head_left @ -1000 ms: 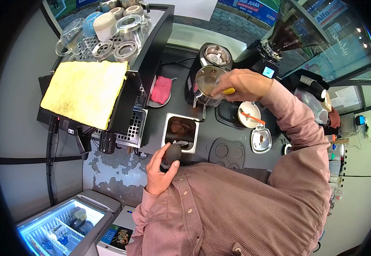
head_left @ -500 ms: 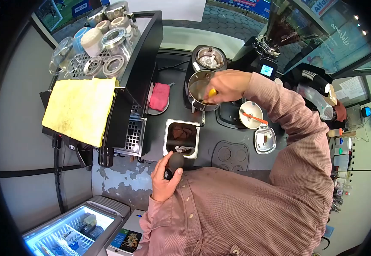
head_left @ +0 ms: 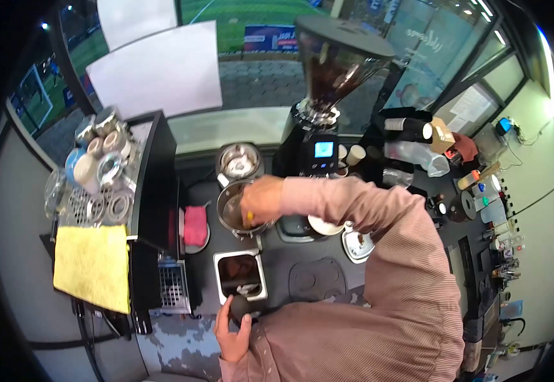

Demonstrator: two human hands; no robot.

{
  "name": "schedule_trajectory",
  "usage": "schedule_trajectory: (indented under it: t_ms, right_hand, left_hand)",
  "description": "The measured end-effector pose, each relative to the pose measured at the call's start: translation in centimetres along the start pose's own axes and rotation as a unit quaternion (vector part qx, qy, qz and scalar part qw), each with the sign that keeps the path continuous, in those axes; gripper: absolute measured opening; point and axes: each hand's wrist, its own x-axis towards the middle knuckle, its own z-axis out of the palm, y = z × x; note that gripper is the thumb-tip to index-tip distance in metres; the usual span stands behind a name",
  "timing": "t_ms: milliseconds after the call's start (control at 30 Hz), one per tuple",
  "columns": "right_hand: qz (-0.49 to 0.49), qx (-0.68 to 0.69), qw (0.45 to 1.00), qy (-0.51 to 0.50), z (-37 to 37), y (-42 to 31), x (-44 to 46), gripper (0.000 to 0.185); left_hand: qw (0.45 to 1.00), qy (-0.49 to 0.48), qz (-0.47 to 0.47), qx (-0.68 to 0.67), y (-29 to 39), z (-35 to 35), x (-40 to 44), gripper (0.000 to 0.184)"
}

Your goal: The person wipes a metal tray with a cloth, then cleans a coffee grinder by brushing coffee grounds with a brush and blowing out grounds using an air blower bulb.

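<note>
My right hand (head_left: 264,200) is closed inside the rim of a metal pot (head_left: 222,219). A bit of yellow shows at its fingers, the end of a small yellow tool (head_left: 250,216) whose other end is hidden. Pale liquid seems to lie in the pot. My left hand (head_left: 231,337) has thumb and fingers around a dark rounded object (head_left: 244,310); its lower part is hidden. That hand is at the near edge of a rectangular steel container (head_left: 218,270) with dark brown contents.
Behind the pot stands a round metal-topped appliance (head_left: 238,162). A coffee grinder (head_left: 324,149) is at the back. A pink cloth (head_left: 195,226), a dark mat with round recesses (head_left: 318,280) and a white dish (head_left: 356,245) lie on the counter. A yellow towel (head_left: 92,267) covers the left machine.
The camera has tilted upward and turned, so the counter sits lower and farther left in view. My right hand stays at the pot; my left stays on the dark rounded object.
</note>
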Motion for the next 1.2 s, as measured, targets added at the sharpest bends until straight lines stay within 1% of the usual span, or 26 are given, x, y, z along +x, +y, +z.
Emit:
schedule_trajectory:
  t_ms: [67,100,133,200,267,300,333,400,467,500,533,600,633,667,733,767,800,867,933,967,1000,1067,1100,1133,1200]
  right_hand:
    - [0.044,0.017,0.997,0.065,-0.7,-0.3,-0.2,0.026]
    - [0.054,0.094,0.990,0.093,-1.4,0.2,0.0,0.029]
    - [0.019,0.177,0.969,0.171,-2.1,0.8,0.0,0.032]
    - [0.036,0.348,0.928,0.125,-3.3,0.9,-0.7,0.034]
    - [0.028,0.366,0.929,0.041,-1.4,0.1,-0.4,0.035]
    - [0.035,0.119,0.987,0.097,1.1,0.2,0.7,0.035]
    - [0.032,0.126,0.987,0.093,1.0,0.0,0.5,0.035]
    - [0.103,0.038,0.986,0.123,0.6,-0.4,1.1,0.034]
    - [0.066,0.215,0.958,0.177,-0.1,1.2,1.8,0.035]
    - [0.053,0.279,0.946,0.156,-1.5,0.4,1.1,0.036]
    - [0.044,0.337,0.930,0.137,-2.7,-0.1,0.4,0.036]
    - [0.022,0.264,0.959,0.103,0.1,0.3,1.5,0.037]
    - [0.083,0.111,0.979,0.153,1.0,-0.2,0.9,0.036]
    - [0.079,0.114,0.978,0.155,1.0,0.2,0.8,0.036]
    - [0.135,0.108,0.976,0.132,-1.1,0.1,0.1,0.032]
    - [0.124,0.182,0.960,0.172,-2.0,0.3,-0.4,0.031]
    - [0.096,0.222,0.946,0.217,-2.6,0.4,-0.9,0.028]
    - [0.053,0.162,0.960,0.220,-1.6,1.0,-0.6,0.024]
    - [0.102,0.083,0.990,0.050,-0.6,0.5,0.2,0.023]
    - [0.041,0.073,0.996,0.034,0.6,1.1,0.5,0.021]
    - [0.042,0.072,0.996,0.037,0.0,1.2,0.4,0.021]
    - [0.025,0.163,0.984,0.061,-1.6,1.2,0.1,0.022]
    - [0.016,0.193,0.972,0.135,-1.9,1.5,-0.3,0.021]
    - [0.015,0.195,0.971,0.138,-1.9,1.5,-0.2,0.021]
    - [-0.018,0.177,0.983,0.044,-1.6,1.4,-0.3,0.021]
  left_hand:
    - [0.999,-0.003,0.026,0.030,-0.2,0.3,0.1,0.054]
    - [0.999,0.005,0.038,0.038,-0.2,0.5,0.2,0.055]
    - [0.998,0.005,0.042,0.038,-0.1,0.6,0.4,0.055]
    - [0.999,-0.021,0.028,0.042,-0.1,0.6,0.3,0.054]
    - [0.998,-0.026,0.022,0.043,-0.2,0.7,0.2,0.054]
    - [0.999,-0.027,0.019,0.042,-0.3,0.9,0.3,0.054]
    - [0.999,-0.028,0.011,0.044,-0.1,1.3,0.6,0.054]
    - [0.999,-0.012,0.018,0.029,0.5,1.5,0.6,0.054]
    - [0.998,-0.026,0.032,0.048,1.6,1.3,1.0,0.054]
    - [0.998,-0.015,0.052,0.043,1.4,1.5,1.0,0.055]
    - [0.997,-0.017,0.047,0.053,1.6,1.4,1.0,0.056]
    - [0.997,-0.014,0.053,0.051,0.8,1.7,1.0,0.056]
    - [0.996,-0.015,0.059,0.063,0.8,1.7,1.0,0.056]
    - [0.996,-0.013,0.058,0.068,1.0,1.7,1.1,0.056]
    - [0.995,-0.030,0.059,0.081,1.6,1.7,1.4,0.055]
    - [0.994,-0.027,0.061,0.087,2.0,1.8,1.5,0.055]
    - [0.994,-0.024,0.059,0.088,2.0,1.9,1.5,0.055]
    - [0.996,-0.026,0.049,0.074,1.9,2.2,1.5,0.055]
    - [0.996,-0.033,0.046,0.073,1.8,2.4,1.4,0.055]
    - [0.996,-0.034,0.047,0.071,1.7,2.4,1.5,0.055]
    - [0.996,-0.034,0.049,0.072,1.7,2.5,1.7,0.055]
    - [0.996,-0.046,0.049,0.066,1.7,2.6,1.7,0.055]
    - [0.996,-0.045,0.044,0.066,1.7,2.6,1.6,0.055]
    - [0.996,-0.046,0.044,0.069,1.7,2.6,1.6,0.055]
    - [0.995,-0.029,0.047,0.081,1.6,2.8,1.5,0.055]
